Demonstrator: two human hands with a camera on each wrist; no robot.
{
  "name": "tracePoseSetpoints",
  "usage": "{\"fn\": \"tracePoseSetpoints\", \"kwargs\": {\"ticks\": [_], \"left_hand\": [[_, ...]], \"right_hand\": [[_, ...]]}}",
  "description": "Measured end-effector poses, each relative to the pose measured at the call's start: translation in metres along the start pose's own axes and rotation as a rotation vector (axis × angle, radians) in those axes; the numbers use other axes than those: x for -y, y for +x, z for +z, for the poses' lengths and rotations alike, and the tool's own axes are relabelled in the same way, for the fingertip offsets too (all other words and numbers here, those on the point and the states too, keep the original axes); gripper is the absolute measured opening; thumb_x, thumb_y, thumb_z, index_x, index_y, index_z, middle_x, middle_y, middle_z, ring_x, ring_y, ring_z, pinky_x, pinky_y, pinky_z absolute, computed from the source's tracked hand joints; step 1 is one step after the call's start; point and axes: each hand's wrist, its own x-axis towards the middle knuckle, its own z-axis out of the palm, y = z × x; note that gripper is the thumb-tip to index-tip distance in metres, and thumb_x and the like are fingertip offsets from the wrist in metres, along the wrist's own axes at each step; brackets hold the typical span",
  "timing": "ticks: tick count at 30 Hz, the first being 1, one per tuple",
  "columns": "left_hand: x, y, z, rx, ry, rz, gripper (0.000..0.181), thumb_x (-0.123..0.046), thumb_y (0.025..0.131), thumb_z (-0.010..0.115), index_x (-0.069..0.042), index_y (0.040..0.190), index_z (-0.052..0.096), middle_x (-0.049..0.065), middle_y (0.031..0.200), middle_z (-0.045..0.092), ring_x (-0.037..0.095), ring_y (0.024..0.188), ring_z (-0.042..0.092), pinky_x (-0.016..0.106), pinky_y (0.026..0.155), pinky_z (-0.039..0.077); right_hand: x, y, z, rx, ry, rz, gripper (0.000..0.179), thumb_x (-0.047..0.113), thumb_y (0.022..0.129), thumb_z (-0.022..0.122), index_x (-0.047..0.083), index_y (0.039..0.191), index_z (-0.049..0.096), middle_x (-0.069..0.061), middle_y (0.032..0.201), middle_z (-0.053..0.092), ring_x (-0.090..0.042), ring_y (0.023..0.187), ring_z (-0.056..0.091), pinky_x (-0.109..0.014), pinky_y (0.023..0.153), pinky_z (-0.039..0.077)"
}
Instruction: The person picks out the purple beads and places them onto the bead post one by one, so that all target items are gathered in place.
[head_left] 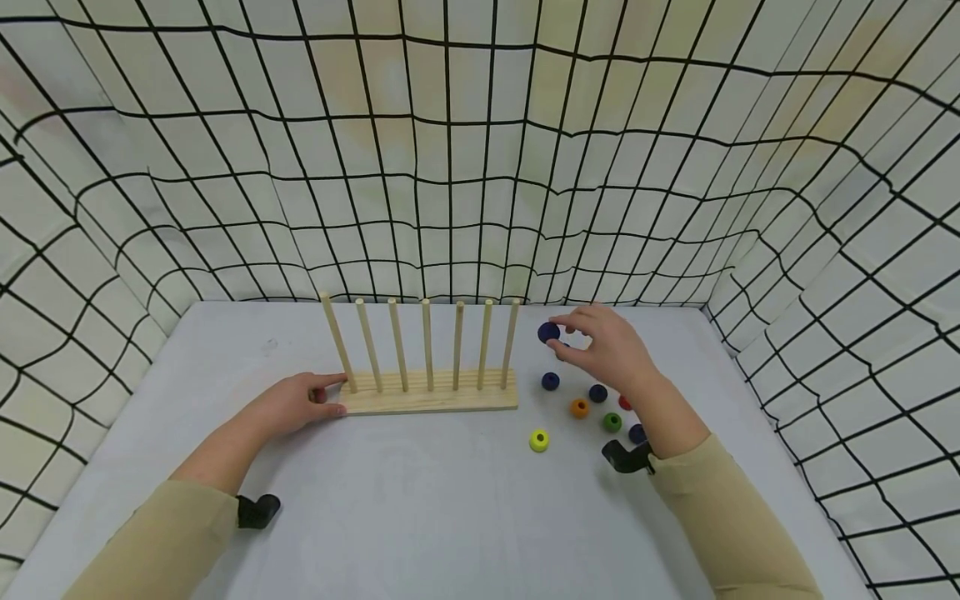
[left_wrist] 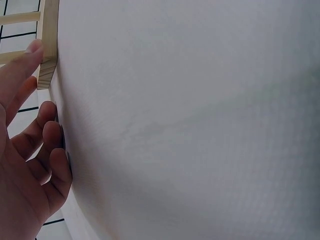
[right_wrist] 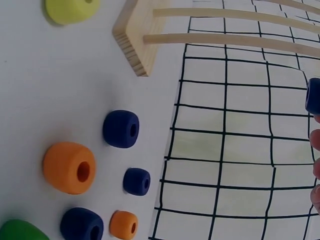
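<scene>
My left hand holds the left end of a wooden peg rack, with thumb and index finger on its base. In the left wrist view, the other fingers of the left hand are bent beside the rack's end. Several thin pegs stand upright on the base, all bare. To the right of the rack, my right hand pinches a dark blue bead between thumb and fingertips, raised above the table. In the right wrist view only that bead's edge and some fingertips show.
Loose beads lie right of the rack: yellow, orange, green, red and several dark blue ones. A smaller orange bead shows in the right wrist view. Black netting surrounds the white table at back and sides.
</scene>
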Motion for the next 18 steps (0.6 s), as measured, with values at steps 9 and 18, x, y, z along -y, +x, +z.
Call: {"fn": "tracePoseSetpoints", "kwargs": {"ticks": [9,18], "left_hand": [[0.002,0.001,0.001,0.001,-0.006,0.002,0.074,-0.045,0.087,0.074,-0.005,0.145,0.05,0.005,0.089,0.052,0.019,0.076,0.046,0.034,0.065,0.037],[0.001,0.0,0.0,0.006,-0.005,-0.008,0.074,-0.045,0.088,0.073,-0.006,0.146,0.049,0.005,0.09,0.052,0.02,0.077,0.046,0.034,0.065,0.037]], "right_hand": [[0.009,0.011,-0.011,-0.046,-0.005,-0.015,0.037,0.035,0.089,0.075,0.016,0.121,0.072,0.0,0.095,0.063,-0.019,0.094,0.054,-0.034,0.076,0.049],[0.015,0.019,-0.017,-0.114,0.037,-0.071,0.034,0.032,0.09,0.074,0.011,0.117,0.072,-0.003,0.095,0.065,-0.019,0.091,0.054,-0.035,0.075,0.049]]}}
